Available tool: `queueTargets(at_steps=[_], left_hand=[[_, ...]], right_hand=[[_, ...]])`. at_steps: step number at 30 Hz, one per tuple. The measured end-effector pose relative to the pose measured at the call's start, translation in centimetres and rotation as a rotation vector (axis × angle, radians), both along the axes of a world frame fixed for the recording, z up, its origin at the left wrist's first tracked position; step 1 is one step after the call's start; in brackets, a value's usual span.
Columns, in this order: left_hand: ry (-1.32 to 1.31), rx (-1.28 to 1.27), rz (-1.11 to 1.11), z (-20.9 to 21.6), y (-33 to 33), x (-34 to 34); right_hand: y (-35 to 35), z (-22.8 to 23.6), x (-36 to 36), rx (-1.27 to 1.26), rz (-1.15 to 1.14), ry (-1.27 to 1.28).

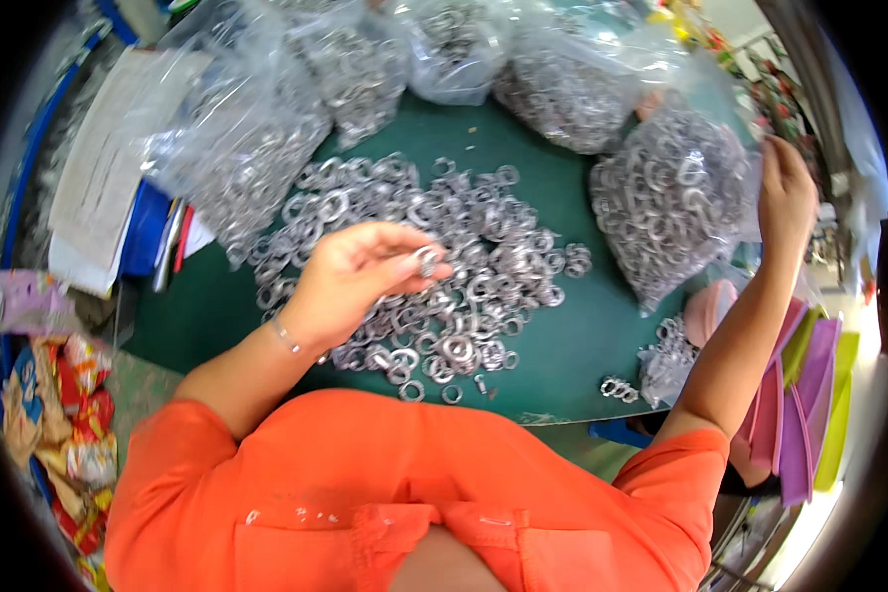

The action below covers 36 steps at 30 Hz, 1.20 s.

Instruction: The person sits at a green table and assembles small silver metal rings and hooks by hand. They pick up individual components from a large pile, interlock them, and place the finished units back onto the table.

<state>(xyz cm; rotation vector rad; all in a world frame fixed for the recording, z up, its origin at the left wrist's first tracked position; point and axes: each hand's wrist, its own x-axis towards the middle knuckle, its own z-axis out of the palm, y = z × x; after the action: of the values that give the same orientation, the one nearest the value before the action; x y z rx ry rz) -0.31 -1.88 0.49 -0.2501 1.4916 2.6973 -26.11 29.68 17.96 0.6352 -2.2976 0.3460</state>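
Note:
My left hand (340, 281) is over a spread heap of silver metal rings (464, 286) on the green tabletop. Its thumb and fingers pinch one or more small metal rings (426, 260). On the right, a clear plastic bag (671, 192) bulges with similar rings. My right hand (789, 192) is at this bag's far right edge, fingers closed on the film; the fingertips are partly hidden. Below the bag are a smaller clear bag of rings (669, 360) and a short row of rings (619, 389) near the table's front edge.
More filled clear bags (567, 94) line the back of the green table (553, 385). Papers (104, 168), a blue holder (146, 229) and pens (183, 237) sit at the left. Colourful wrappers (79, 424) lie lower left. Pink, purple and green plastic pieces (804, 414) stand at the right.

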Motion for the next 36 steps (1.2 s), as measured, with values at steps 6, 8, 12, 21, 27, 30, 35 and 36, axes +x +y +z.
queueTargets(at_steps=[6,8,12,21,27,30,35,36], left_hand=[[-0.019,0.129,0.006,-0.3,0.6,-0.2],[0.028,0.092,-0.004,-0.5,1.0,-0.3],[0.068,-0.149,0.057,-0.8,0.4,0.5],[0.443,-1.464,0.144,-1.6,-1.5,1.9],[0.369,-1.622,0.094,-2.7,-1.2,2.1],[0.408,-1.615,0.136,-3.0,-1.2,2.0],[0.468,-1.429,0.285,-3.8,-2.0,1.4],[0.462,-1.336,0.298,-3.9,-2.5,1.4]], right_hand=[[-11.9,-8.1,14.2,-0.064,0.886,-0.593],[-14.0,-12.2,15.9,-0.036,1.066,-0.557],[-15.3,-13.2,12.6,-0.179,1.001,-0.510],[-14.0,-5.1,-4.4,-0.116,0.460,0.091],[-13.8,-11.9,6.4,0.169,0.789,-0.538],[-11.9,-17.3,10.1,0.188,0.593,-0.719],[-10.4,-17.9,10.6,-0.039,0.408,-0.762],[-10.2,-18.3,10.6,-0.024,0.447,-0.521]])
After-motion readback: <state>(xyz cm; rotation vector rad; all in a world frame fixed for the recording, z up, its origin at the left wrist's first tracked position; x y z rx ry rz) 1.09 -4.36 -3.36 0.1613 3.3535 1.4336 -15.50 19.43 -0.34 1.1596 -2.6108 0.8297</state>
